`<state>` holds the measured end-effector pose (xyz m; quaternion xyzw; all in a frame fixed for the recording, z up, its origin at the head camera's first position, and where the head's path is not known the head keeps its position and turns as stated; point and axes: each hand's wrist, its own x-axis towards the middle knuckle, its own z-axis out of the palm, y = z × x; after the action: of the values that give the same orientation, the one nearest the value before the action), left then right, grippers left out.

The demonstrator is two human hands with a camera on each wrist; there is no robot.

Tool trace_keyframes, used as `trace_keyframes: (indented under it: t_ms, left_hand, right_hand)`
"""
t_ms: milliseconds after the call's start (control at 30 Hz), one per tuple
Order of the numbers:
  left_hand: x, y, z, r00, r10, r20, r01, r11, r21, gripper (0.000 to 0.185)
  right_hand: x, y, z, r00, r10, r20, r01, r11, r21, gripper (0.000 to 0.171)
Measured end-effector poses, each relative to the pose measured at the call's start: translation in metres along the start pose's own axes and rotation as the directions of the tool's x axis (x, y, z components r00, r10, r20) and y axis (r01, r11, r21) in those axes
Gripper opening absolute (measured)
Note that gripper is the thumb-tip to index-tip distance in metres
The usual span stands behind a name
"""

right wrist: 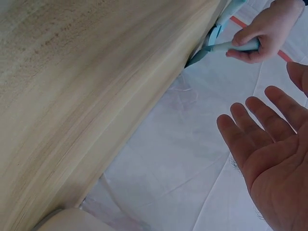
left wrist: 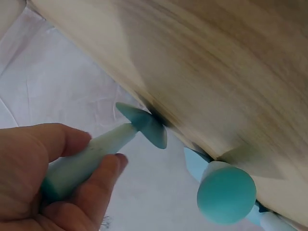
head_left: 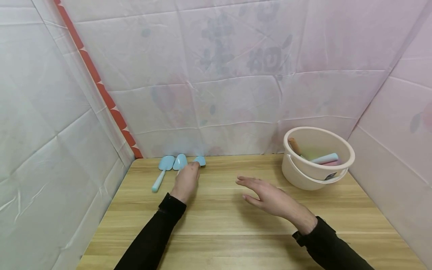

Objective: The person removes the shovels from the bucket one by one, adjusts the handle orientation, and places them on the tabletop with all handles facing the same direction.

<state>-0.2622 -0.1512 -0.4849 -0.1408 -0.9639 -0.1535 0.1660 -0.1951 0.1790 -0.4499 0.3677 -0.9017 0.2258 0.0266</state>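
Note:
My left hand [head_left: 187,182] grips the pale handle of a small blue garden trowel [left wrist: 89,156] near the back edge of the table, thumb on one side and fingers on the other. The trowel's blade [head_left: 200,161] points toward the back wall, its tip right at the tabletop. To its left lie two more light blue trowels: a rounded one [head_left: 180,162] beside my hand, and a broader one [head_left: 166,163] whose handle slants toward me. My right hand [head_left: 270,197] hovers over the table between the trowels and the bucket, fingers extended and palm bare in the right wrist view.
A cream bucket [head_left: 293,174] stands at the back right, its handle hanging down in front. Inside are a brown handle [head_left: 294,146], a light blue handle [head_left: 325,158] and something pink. White sheeting [head_left: 202,101] walls the wooden table [head_left: 219,221] at the back and sides.

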Motion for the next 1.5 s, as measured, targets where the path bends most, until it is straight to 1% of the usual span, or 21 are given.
trace_keyframes:
  t_ms: [100, 167, 267, 333, 433, 533, 567, 633, 667, 700, 767, 833, 967, 1000, 1033, 1133, 1200, 1267, 1333, 1400, 1500]
  left_hand:
    - [-0.003, 0.001, 0.001, 0.999, -0.009, 0.041, 0.007, 0.999, 0.037, 0.014]
    - [-0.003, -0.003, 0.008, 0.998, -0.01, 0.067, 0.006, 0.998, 0.061, 0.014]
    - [0.001, -0.024, 0.039, 0.998, 0.02, 0.067, -0.029, 0.99, 0.138, 0.014]
    - [0.003, -0.039, 0.061, 0.998, 0.048, 0.05, -0.057, 0.979, 0.194, 0.016]
    - [0.002, -0.051, 0.08, 0.996, 0.074, 0.046, -0.083, 0.972, 0.218, 0.017]
    - [0.0, -0.056, 0.087, 0.995, 0.095, 0.043, -0.102, 0.973, 0.205, 0.015]
    - [-0.001, -0.057, 0.089, 0.994, 0.088, 0.057, -0.098, 0.976, 0.194, 0.015]
    - [0.001, -0.064, 0.099, 0.994, 0.098, 0.056, -0.107, 0.975, 0.195, 0.014]
    - [0.001, -0.065, 0.1, 0.994, 0.089, 0.069, -0.101, 0.976, 0.191, 0.015]
    - [0.002, -0.069, 0.106, 0.993, 0.096, 0.069, -0.108, 0.974, 0.199, 0.016]
    - [0.002, -0.073, 0.112, 0.992, 0.105, 0.07, -0.118, 0.968, 0.221, 0.019]
    - [0.001, -0.075, 0.114, 0.992, 0.105, 0.065, -0.116, 0.969, 0.219, 0.023]
    - [-0.003, -0.066, 0.105, 0.995, 0.065, 0.07, -0.075, 0.985, 0.153, 0.027]
    - [-0.005, -0.061, 0.098, 0.996, 0.056, 0.073, -0.065, 0.989, 0.134, 0.027]
    - [-0.006, -0.055, 0.09, 0.996, 0.05, 0.073, -0.059, 0.99, 0.127, 0.026]
    - [-0.013, -0.03, 0.056, 0.996, 0.04, 0.079, -0.046, 0.996, 0.08, 0.022]
    - [-0.015, -0.012, 0.032, 0.994, 0.025, 0.105, -0.031, 0.998, 0.051, 0.023]
    - [-0.017, 0.001, 0.016, 0.992, 0.021, 0.128, -0.025, 0.999, 0.03, 0.028]
    - [-0.016, 0.008, 0.009, 0.988, 0.015, 0.155, -0.02, 0.999, 0.03, 0.035]
    - [-0.016, 0.012, 0.007, 0.984, 0.017, 0.175, -0.023, 0.999, 0.03, 0.042]
    - [-0.015, 0.017, 0.006, 0.983, 0.028, 0.181, -0.031, 0.999, 0.013, 0.046]
  right_hand:
    - [-0.001, 0.0, 0.0, 1.0, 0.008, 0.01, -0.008, 1.0, 0.004, 0.05]
    - [-0.001, 0.001, 0.0, 1.0, 0.007, 0.014, -0.007, 1.0, 0.002, 0.05]
    - [-0.001, 0.001, 0.001, 1.0, 0.006, 0.018, -0.006, 1.0, 0.0, 0.05]
    - [-0.001, 0.001, 0.001, 1.0, 0.007, 0.02, -0.007, 1.0, -0.003, 0.05]
    - [-0.001, 0.001, 0.001, 1.0, 0.008, 0.022, -0.008, 1.0, -0.002, 0.05]
    - [-0.001, 0.001, 0.001, 1.0, 0.013, 0.025, -0.013, 1.0, 0.0, 0.05]
    - [-0.001, 0.001, 0.002, 1.0, 0.014, 0.026, -0.014, 1.0, 0.001, 0.05]
    - [-0.001, 0.001, 0.002, 0.999, 0.019, 0.029, -0.019, 1.0, 0.001, 0.05]
    - [-0.001, 0.001, 0.002, 0.999, 0.021, 0.029, -0.021, 1.0, 0.001, 0.049]
    - [-0.001, 0.001, 0.002, 0.999, 0.023, 0.03, -0.023, 1.0, 0.001, 0.049]
    - [-0.001, 0.0, 0.002, 0.999, 0.024, 0.031, -0.024, 1.0, -0.003, 0.049]
    - [-0.002, 0.0, 0.002, 0.999, 0.023, 0.028, -0.023, 1.0, -0.005, 0.049]
    - [-0.002, 0.0, 0.0, 1.0, 0.012, 0.013, -0.012, 1.0, -0.005, 0.05]
    - [-0.002, 0.0, -0.001, 1.0, 0.01, 0.009, -0.009, 1.0, -0.003, 0.05]
    - [-0.002, 0.0, -0.002, 1.0, 0.01, 0.005, -0.01, 1.0, -0.003, 0.05]
    - [-0.002, 0.0, -0.007, 1.0, 0.021, -0.009, -0.021, 1.0, 0.002, 0.051]
    - [-0.002, 0.0, -0.01, 0.999, 0.032, -0.023, -0.032, 0.999, 0.01, 0.051]
    - [-0.002, 0.001, -0.013, 0.998, 0.041, -0.038, -0.041, 0.999, 0.019, 0.051]
    - [-0.002, 0.002, -0.015, 0.998, 0.044, -0.049, -0.043, 0.999, 0.026, 0.051]
    - [-0.001, 0.002, -0.017, 0.997, 0.047, -0.059, -0.046, 0.999, 0.024, 0.052]
    - [0.0, 0.004, -0.02, 0.996, 0.047, -0.08, -0.046, 0.999, 0.011, 0.051]
